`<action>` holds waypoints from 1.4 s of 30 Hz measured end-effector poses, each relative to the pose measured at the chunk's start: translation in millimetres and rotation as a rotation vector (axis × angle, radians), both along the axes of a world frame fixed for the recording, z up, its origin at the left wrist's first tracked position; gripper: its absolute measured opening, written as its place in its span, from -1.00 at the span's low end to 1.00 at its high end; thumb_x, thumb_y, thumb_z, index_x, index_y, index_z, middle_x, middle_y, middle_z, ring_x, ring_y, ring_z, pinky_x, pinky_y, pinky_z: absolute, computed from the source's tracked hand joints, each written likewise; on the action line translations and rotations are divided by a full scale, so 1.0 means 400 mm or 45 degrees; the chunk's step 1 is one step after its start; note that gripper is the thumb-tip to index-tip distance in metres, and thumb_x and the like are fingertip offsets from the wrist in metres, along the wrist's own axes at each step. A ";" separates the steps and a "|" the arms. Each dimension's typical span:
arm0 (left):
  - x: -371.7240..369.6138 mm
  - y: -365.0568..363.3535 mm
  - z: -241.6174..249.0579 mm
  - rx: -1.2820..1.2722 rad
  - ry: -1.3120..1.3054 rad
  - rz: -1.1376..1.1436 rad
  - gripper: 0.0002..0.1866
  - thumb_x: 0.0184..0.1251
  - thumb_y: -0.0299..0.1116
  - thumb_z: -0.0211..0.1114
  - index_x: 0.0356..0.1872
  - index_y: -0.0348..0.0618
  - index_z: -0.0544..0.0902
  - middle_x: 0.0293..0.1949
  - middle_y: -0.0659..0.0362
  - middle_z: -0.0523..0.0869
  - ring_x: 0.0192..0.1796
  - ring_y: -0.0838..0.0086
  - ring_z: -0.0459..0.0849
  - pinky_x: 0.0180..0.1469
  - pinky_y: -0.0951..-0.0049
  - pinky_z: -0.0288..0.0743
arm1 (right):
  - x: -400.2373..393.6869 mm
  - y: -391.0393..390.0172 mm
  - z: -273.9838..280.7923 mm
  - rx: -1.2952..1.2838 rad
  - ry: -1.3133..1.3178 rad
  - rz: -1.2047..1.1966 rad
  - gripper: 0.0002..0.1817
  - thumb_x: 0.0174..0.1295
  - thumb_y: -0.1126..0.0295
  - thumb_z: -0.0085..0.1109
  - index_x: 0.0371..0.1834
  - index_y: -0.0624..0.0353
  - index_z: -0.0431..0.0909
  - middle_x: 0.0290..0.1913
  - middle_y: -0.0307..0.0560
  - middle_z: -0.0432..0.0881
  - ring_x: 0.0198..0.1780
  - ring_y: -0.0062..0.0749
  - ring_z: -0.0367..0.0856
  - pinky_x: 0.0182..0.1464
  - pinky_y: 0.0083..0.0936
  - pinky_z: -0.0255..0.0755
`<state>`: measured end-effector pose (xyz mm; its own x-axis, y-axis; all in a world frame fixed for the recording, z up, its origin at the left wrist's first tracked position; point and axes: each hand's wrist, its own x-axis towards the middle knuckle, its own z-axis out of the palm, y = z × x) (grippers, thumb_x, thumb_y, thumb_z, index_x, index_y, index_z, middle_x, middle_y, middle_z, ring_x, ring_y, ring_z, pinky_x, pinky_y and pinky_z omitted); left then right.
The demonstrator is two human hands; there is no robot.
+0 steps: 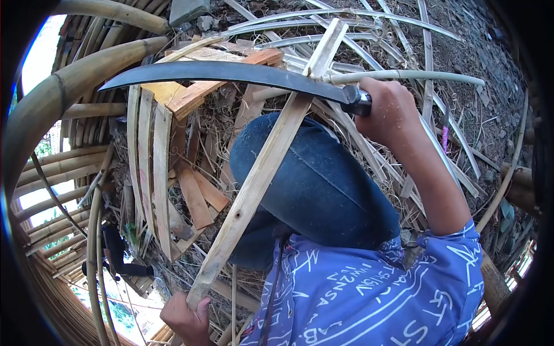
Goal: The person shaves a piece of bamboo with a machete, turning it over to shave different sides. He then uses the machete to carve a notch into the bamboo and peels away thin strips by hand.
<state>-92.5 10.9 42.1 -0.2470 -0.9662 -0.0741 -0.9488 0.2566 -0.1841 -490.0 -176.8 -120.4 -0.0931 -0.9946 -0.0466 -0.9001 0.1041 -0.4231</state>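
Note:
In my right hand [388, 111] is the dark handle of a machete [231, 72], its long curved blade reaching left across the view. My left hand [187, 316] grips the lower end of a long wooden strip [254, 193]. The strip slants up over my bent knee [311, 173], and the blade crosses it near its upper part. Just above the blade the strip's surface looks notched or rough. Beyond that, its pale top end lies over other split strips on the ground.
Split bamboo strips [277, 41] and shavings cover the ground ahead. Sawn wood blocks [196, 95] and upright slats [145, 161] stand at left. Thick bamboo poles [86, 69] curve along the left edge. A thin tool with a pink handle [445, 138] stands at right. Another person [118, 254] is at lower left.

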 end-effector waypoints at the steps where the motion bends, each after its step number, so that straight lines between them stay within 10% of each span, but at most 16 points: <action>1: -0.005 0.000 0.005 0.006 -0.001 0.005 -0.70 0.03 -0.39 0.32 -0.71 -0.26 0.38 -0.77 0.06 0.36 -0.73 0.16 0.37 -0.68 0.21 0.12 | -0.001 -0.002 -0.009 0.006 -0.001 0.005 -0.80 -0.14 0.38 0.28 -0.39 0.17 0.59 -0.36 0.08 0.67 -0.28 0.00 0.67 -0.17 -0.18 0.55; 13: -0.003 0.022 0.015 0.003 -0.001 0.173 -0.80 0.04 -0.39 0.27 -0.64 -0.23 0.49 -0.72 0.06 0.44 -0.69 0.19 0.45 -0.65 0.24 0.24 | -0.131 -0.069 -0.096 0.065 0.190 -0.305 -0.81 0.03 0.35 0.18 -0.36 0.24 0.61 -0.34 0.19 0.67 -0.24 0.04 0.68 -0.12 -0.13 0.54; 15: -0.003 0.030 0.047 0.009 -0.098 0.177 -0.41 0.33 0.13 0.16 -0.34 -0.37 0.64 -0.69 -0.08 0.43 -0.65 -0.01 0.42 -0.58 0.15 0.28 | -0.231 -0.098 -0.138 0.239 0.196 -0.448 -0.77 0.05 0.35 0.17 -0.30 0.28 0.61 -0.26 0.19 0.68 -0.17 0.09 0.66 -0.05 -0.09 0.51; 17: 0.103 0.073 0.004 0.139 -0.411 0.085 -0.85 0.14 -0.34 0.21 -0.55 -0.17 0.55 -0.69 0.15 0.48 -0.68 0.29 0.47 -0.63 0.31 0.34 | -0.314 -0.074 -0.200 0.111 0.299 -0.525 -0.76 0.05 0.35 0.16 -0.30 0.31 0.60 -0.26 0.27 0.66 -0.17 0.11 0.66 -0.06 -0.05 0.50; 18: 0.133 0.112 -0.035 0.038 0.039 0.339 -0.24 0.27 0.39 -0.11 -0.69 -0.22 0.25 -0.73 -0.03 0.20 -0.66 -0.04 0.28 -0.57 0.08 0.04 | -0.337 -0.049 -0.231 0.144 0.223 -0.536 -0.75 0.05 0.34 0.16 -0.31 0.32 0.60 -0.29 0.30 0.65 -0.17 0.13 0.65 -0.07 -0.03 0.49; 22: 0.102 0.103 -0.071 0.098 0.183 0.414 -0.21 0.24 0.45 -0.14 -0.69 -0.22 0.24 -0.71 -0.05 0.22 -0.64 -0.05 0.28 -0.55 0.08 0.04 | -0.336 0.067 -0.373 0.096 -0.048 -0.620 -0.79 0.00 0.39 0.12 -0.38 0.35 0.57 -0.52 0.19 0.58 -0.42 -0.03 0.59 -0.31 -0.19 0.41; 26: 0.104 0.038 -0.048 0.086 0.082 0.252 -0.21 0.24 0.46 -0.16 -0.70 -0.19 0.20 -0.71 -0.02 0.19 -0.64 -0.01 0.26 -0.56 0.12 -0.01 | -0.177 0.094 -0.263 -0.147 -0.511 -0.716 -0.86 -0.03 0.45 0.13 -0.47 0.32 0.49 -0.66 -0.20 0.39 -0.57 -0.54 0.31 -0.49 -0.45 0.22; 35: 0.041 -0.031 0.014 -0.146 -0.033 -0.183 -0.50 0.25 0.06 0.26 -0.37 -0.32 0.62 -0.72 -0.02 0.40 -0.68 0.07 0.40 -0.61 0.20 0.26 | -0.064 0.088 0.034 -0.214 -0.822 -0.361 -0.85 -0.08 0.53 0.09 -0.39 0.30 0.51 -0.68 -0.22 0.33 -0.65 -0.61 0.26 -0.58 -0.56 0.18; 42: 0.071 0.015 0.018 -0.148 -0.091 -0.119 -0.61 0.20 -0.08 0.28 -0.48 -0.28 0.54 -0.74 0.03 0.38 -0.70 0.14 0.39 -0.63 0.22 0.23 | -0.061 0.077 0.011 -0.275 -0.129 -0.056 -0.84 -0.12 0.48 0.18 -0.43 0.24 0.45 -0.56 0.13 0.57 -0.46 0.00 0.61 -0.39 -0.17 0.46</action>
